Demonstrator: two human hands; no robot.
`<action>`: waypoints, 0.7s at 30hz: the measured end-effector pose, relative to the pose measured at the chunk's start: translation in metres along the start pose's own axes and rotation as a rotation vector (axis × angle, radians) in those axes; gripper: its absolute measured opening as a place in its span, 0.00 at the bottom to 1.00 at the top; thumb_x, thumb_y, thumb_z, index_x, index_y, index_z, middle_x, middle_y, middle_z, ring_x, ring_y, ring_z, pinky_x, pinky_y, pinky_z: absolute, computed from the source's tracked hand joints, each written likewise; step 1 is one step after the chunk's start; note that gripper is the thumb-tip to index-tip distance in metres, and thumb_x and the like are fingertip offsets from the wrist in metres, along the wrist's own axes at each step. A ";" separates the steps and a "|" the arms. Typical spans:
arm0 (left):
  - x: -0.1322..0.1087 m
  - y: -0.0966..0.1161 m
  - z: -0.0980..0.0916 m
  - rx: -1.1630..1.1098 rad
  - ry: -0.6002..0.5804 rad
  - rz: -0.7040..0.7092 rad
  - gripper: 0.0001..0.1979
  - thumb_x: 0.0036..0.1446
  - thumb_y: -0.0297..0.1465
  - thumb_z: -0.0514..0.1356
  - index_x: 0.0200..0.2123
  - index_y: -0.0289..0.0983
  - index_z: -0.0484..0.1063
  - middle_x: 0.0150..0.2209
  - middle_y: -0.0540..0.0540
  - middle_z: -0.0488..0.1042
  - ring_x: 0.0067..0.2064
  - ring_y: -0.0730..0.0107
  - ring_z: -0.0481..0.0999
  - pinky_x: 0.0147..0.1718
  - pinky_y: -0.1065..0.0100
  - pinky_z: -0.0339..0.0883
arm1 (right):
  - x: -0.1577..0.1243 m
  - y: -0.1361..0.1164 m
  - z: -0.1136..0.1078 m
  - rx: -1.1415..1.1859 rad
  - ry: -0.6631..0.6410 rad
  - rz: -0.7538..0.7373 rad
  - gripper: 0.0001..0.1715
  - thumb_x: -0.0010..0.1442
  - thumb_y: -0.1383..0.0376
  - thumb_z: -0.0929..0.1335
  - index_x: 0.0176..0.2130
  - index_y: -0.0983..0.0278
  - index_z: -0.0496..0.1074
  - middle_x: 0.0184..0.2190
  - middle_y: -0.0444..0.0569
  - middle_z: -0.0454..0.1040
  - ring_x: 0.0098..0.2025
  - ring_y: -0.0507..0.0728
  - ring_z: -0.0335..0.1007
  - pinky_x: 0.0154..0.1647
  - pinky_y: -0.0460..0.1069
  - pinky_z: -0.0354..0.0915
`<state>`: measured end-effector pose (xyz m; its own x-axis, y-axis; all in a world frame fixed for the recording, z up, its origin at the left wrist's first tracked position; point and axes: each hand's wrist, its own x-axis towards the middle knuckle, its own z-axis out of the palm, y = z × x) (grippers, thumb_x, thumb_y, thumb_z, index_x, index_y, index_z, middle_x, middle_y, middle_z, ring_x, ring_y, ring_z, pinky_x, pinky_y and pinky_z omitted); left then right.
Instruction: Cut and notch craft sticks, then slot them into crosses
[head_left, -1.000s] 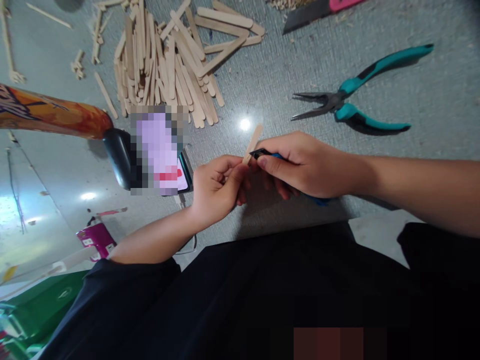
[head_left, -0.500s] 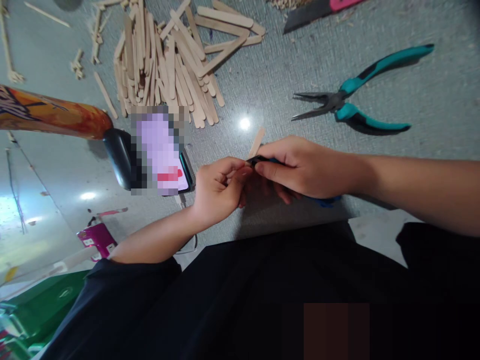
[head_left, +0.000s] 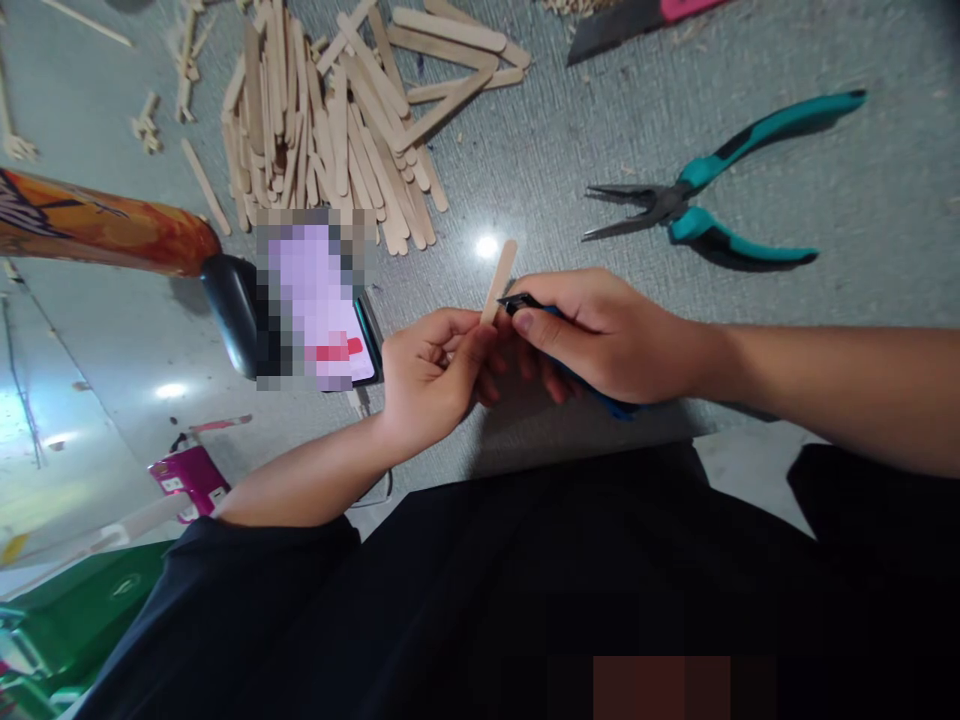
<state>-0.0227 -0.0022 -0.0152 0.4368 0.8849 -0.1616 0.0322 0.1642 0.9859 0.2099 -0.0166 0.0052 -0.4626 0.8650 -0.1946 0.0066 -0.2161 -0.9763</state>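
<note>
My left hand (head_left: 435, 370) pinches the lower end of a wooden craft stick (head_left: 500, 275) between thumb and fingers. The stick's rounded end points up and away from me. In my right hand (head_left: 600, 340) is a cutter (head_left: 517, 302) with a dark pointed tip and a blue handle. Its tip lies against or just beside the stick's right edge; I cannot tell whether it touches. My right thumb rests along the tool, and most of the handle is hidden by the palm. Both hands are close together over the table's near edge.
A heap of craft sticks (head_left: 322, 120) lies ahead. Open needle-nose pliers (head_left: 667, 205) with teal handles rest at right, beyond them a pink-handled blade (head_left: 615, 32). A phone (head_left: 319, 300), a black rounded object (head_left: 232, 315) and an orange tube (head_left: 105, 225) are at left.
The cutter's tip has drawn back a little to the right of my left fingertips, its handle now angled more downward. More of the craft stick shows, shifted slightly left and up.
</note>
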 end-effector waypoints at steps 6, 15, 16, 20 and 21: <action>-0.001 -0.001 0.001 0.038 0.010 0.052 0.21 0.78 0.48 0.74 0.38 0.38 0.84 0.27 0.48 0.86 0.22 0.72 0.84 0.19 0.76 0.74 | 0.001 -0.003 -0.002 -0.036 -0.026 -0.044 0.21 0.82 0.76 0.65 0.36 0.61 0.72 0.26 0.37 0.75 0.19 0.48 0.75 0.20 0.44 0.67; -0.002 0.001 -0.001 0.001 -0.032 0.057 0.19 0.76 0.47 0.76 0.38 0.38 0.84 0.26 0.50 0.84 0.19 0.75 0.80 0.16 0.77 0.69 | 0.000 -0.007 -0.004 -0.056 -0.069 0.065 0.22 0.84 0.75 0.64 0.36 0.60 0.72 0.26 0.38 0.76 0.18 0.49 0.75 0.17 0.45 0.64; -0.001 0.001 -0.001 -0.012 -0.037 0.045 0.20 0.76 0.47 0.76 0.38 0.38 0.84 0.26 0.51 0.84 0.19 0.75 0.80 0.16 0.77 0.68 | 0.000 -0.007 -0.004 -0.048 -0.071 0.072 0.21 0.84 0.74 0.65 0.37 0.60 0.72 0.27 0.38 0.76 0.19 0.48 0.75 0.17 0.44 0.64; 0.000 0.001 -0.003 -0.034 -0.047 -0.003 0.21 0.74 0.49 0.78 0.38 0.38 0.84 0.25 0.51 0.83 0.18 0.76 0.78 0.15 0.77 0.66 | 0.000 -0.008 -0.006 -0.025 -0.079 0.107 0.20 0.84 0.74 0.65 0.38 0.60 0.72 0.28 0.39 0.77 0.19 0.48 0.75 0.17 0.44 0.63; 0.000 0.001 -0.003 -0.038 -0.048 -0.008 0.21 0.74 0.49 0.77 0.38 0.38 0.84 0.24 0.51 0.82 0.17 0.76 0.77 0.15 0.77 0.65 | 0.000 -0.008 -0.007 -0.026 -0.080 0.118 0.20 0.84 0.73 0.66 0.38 0.60 0.71 0.28 0.39 0.77 0.19 0.48 0.74 0.17 0.44 0.62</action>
<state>-0.0254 -0.0005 -0.0145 0.4792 0.8618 -0.1661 0.0016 0.1884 0.9821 0.2156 -0.0118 0.0125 -0.5267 0.7951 -0.3006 0.0877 -0.3009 -0.9496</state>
